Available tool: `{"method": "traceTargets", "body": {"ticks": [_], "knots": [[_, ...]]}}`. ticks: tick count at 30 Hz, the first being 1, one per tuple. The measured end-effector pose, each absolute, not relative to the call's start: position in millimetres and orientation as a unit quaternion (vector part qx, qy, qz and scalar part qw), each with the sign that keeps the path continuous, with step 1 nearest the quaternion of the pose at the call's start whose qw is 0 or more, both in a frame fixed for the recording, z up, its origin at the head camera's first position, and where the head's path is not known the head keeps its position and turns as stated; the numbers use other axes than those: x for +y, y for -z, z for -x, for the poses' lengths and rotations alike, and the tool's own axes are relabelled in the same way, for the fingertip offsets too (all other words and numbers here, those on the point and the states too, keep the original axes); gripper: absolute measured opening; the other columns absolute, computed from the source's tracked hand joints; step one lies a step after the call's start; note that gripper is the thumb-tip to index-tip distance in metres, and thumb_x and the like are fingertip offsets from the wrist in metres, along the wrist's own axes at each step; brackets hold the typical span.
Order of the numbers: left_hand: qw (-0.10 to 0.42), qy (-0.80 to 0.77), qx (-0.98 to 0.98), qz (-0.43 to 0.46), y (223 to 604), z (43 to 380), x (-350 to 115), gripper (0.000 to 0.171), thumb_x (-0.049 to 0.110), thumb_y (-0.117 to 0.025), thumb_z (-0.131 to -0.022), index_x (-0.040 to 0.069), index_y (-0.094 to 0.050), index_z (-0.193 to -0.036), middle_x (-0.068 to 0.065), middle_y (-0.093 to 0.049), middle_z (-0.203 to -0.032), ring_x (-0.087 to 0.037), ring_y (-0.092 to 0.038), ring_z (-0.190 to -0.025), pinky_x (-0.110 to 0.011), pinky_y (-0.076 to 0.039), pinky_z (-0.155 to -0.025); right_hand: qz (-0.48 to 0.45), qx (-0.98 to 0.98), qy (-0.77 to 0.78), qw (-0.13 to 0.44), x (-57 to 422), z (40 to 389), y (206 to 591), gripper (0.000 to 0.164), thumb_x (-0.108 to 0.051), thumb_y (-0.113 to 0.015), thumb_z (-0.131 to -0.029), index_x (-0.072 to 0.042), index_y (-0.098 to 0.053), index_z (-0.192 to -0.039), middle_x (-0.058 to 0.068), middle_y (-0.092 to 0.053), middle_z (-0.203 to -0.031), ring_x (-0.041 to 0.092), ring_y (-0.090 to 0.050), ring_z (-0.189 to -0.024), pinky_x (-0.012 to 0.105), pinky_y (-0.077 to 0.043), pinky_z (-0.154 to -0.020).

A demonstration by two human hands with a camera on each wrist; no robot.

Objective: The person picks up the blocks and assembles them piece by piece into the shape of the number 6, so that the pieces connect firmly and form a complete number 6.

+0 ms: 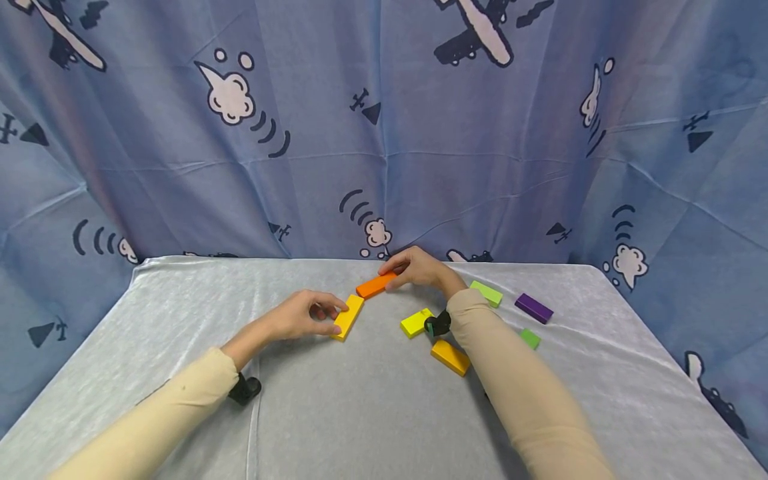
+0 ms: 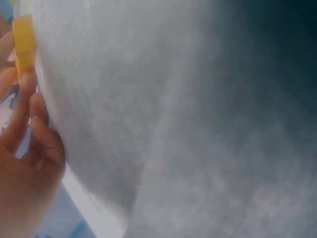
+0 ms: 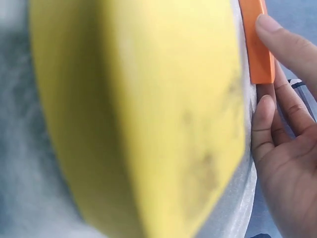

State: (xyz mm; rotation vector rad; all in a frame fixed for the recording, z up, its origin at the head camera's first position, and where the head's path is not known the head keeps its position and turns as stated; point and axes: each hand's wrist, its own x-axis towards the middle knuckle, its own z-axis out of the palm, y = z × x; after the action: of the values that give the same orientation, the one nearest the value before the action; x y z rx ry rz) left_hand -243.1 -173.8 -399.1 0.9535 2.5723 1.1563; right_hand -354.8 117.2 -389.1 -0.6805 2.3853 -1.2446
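The grey-covered table [image 1: 342, 413] bears coloured blocks [image 1: 375, 286] (a purple block [image 1: 534, 309] included)

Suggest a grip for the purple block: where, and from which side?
I'd pinch the purple block across its long sides at mid-length, coming down from above: it lies flat, its narrow width should suit a pinch, and no other block touches it.

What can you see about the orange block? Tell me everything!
The orange block is long and plain, with smooth sides and straight edges; whether it's wood or plastic, I can't tell. It seems to lie lengthwise on the pale grey cloth, slanted, near the far edge. The right hand pinches its right end. Its left end is right by the deep yellow block; whether they touch is unclear.
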Motion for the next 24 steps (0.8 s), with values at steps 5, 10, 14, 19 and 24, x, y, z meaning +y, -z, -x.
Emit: {"method": "traceTargets", "body": {"ticks": [5,10,14,19,24], "knots": [[0.091,-0.389,0.864,-0.308,398.2,243.3,-173.8,0.037,0.014,-0.083,-0.087,0.005,-0.073,-0.121,0.0,-0.071,-0.099,-0.019,-0.064,-0.091,-0.037,-0.052,-0.084,0.239,0.843,0.449,0.177,116.8,354.8,391.5,0.032,0.001,-0.084,-0.082,0.001,-0.076,-0.114,0.007,-0.074,-0.109,0.024,-0.064,-0.104,0.035,-0.049,-0.095],[0.099,-0.388,0.867,-0.297,398.1,243.5,-173.4,0.037,0.015,-0.083,-0.087,0.007,-0.073,-0.122,0.0,-0.071,-0.099,-0.018,-0.064,-0.091,-0.037,-0.052,-0.085,0.233,0.843,0.45,0.178,116.4,354.1,391.9,0.03,0.0,-0.084,-0.083,0.0,-0.077,-0.112,0.006,-0.074,-0.108,0.024,-0.063,-0.103,0.034,-0.049,-0.094],[0.103,-0.387,0.868,-0.292,398.1,243.1,-172.7,0.038,0.015,-0.083,-0.087,0.008,-0.073,-0.122,0.002,-0.071,-0.1,-0.017,-0.064,-0.092,-0.035,-0.052,-0.085,0.239,0.845,0.444,0.177,116.4,353.3,390.7,0.03,0.0,-0.083,-0.083,0.0,-0.077,-0.112,0.009,-0.073,-0.11,0.026,-0.063,-0.103,0.036,-0.049,-0.095],[0.104,-0.389,0.867,-0.294,398.1,243.4,-172.7,0.038,0.015,-0.083,-0.087,0.008,-0.072,-0.123,0.002,-0.07,-0.1,-0.018,-0.064,-0.093,-0.036,-0.052,-0.085,0.249,0.843,0.442,0.178,115.4,353.3,389.7,0.03,0.0,-0.083,-0.084,0.001,-0.076,-0.113,0.009,-0.073,-0.111,0.025,-0.063,-0.105,0.035,-0.049,-0.095],[0.099,-0.387,0.867,-0.298,398.3,244.0,-173.0,0.037,0.015,-0.083,-0.087,0.007,-0.073,-0.122,0.001,-0.07,-0.1,-0.019,-0.064,-0.093,-0.036,-0.052,-0.085,0.248,0.842,0.444,0.181,114.4,354.2,389.0,0.03,0.001,-0.082,-0.084,0.002,-0.076,-0.113,0.008,-0.074,-0.11,0.024,-0.063,-0.106,0.034,-0.049,-0.095]]}}
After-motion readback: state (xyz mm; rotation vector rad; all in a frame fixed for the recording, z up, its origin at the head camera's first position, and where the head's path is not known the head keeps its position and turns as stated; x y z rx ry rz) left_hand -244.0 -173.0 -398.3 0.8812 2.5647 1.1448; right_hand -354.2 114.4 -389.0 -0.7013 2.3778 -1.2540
